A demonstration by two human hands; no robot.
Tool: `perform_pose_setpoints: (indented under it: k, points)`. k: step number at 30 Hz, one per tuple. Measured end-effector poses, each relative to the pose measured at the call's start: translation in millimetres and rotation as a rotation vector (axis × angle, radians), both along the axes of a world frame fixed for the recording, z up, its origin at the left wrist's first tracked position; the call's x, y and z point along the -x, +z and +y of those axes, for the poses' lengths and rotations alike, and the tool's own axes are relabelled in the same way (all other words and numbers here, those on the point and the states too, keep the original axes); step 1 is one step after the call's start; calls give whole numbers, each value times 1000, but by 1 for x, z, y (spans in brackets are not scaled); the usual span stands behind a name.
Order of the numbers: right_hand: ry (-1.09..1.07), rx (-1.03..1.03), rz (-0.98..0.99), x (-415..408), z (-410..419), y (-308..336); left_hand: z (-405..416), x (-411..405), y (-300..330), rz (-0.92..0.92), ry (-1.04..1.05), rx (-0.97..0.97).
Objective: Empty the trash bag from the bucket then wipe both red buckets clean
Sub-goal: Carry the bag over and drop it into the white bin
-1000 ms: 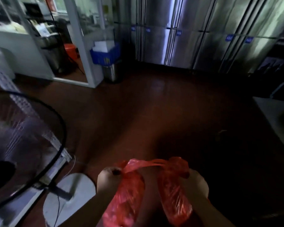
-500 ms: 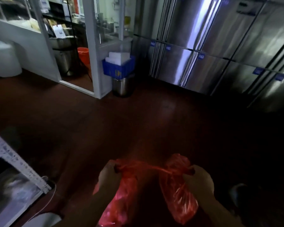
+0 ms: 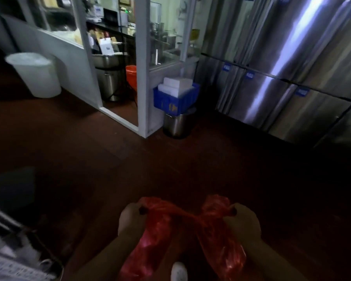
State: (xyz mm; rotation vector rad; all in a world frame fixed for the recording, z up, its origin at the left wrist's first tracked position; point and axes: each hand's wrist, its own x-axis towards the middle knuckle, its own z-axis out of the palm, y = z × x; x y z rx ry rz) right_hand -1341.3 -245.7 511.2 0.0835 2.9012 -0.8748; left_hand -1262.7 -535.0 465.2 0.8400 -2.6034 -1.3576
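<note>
- Hands, two in count: the left hand [image 3: 130, 221] and the right hand [image 3: 244, 222] sit side by side low in the head view, each with fingers curled tight round a gathered end of plastic.
- One thin red translucent plastic trash bag [image 3: 160, 236], held between the hands: a twisted strip runs from the left fist across to the right fist, and a crumpled lobe of bag hangs below each wrist, so the bag lies between and beneath both hands, above the floor.
- One orange-red plastic bucket [image 3: 131, 77], far ahead of the left hand, seen through the doorway of the white-framed glass partition [image 3: 142, 63], partly hidden behind its post.
- One blue plastic crate [image 3: 175, 99] with white foam boxes in it, far ahead of the hands and between them in direction, resting on one round steel pot [image 3: 177, 124].
- One white plastic lidded bin [image 3: 36, 75], far ahead and left of the left hand.
- One run of tall stainless steel refrigerator doors [image 3: 288, 78], far ahead and right of the right hand.
- One white shoe toe [image 3: 178, 271], just below the hands, on the dark reddish-brown floor [image 3: 190, 169].
</note>
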Motion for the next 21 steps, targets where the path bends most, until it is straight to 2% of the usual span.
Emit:
perform_pose_setpoints:
  k: [6, 13, 21]
  points:
    - [261, 17, -44, 172, -94, -1, -80, 109, 8, 17, 264, 18]
    - [472, 32, -3, 335, -249, 16, -192, 207, 30, 60, 559, 37]
    - [596, 10, 10, 468, -453, 2, -370, 327, 21, 96, 658, -12]
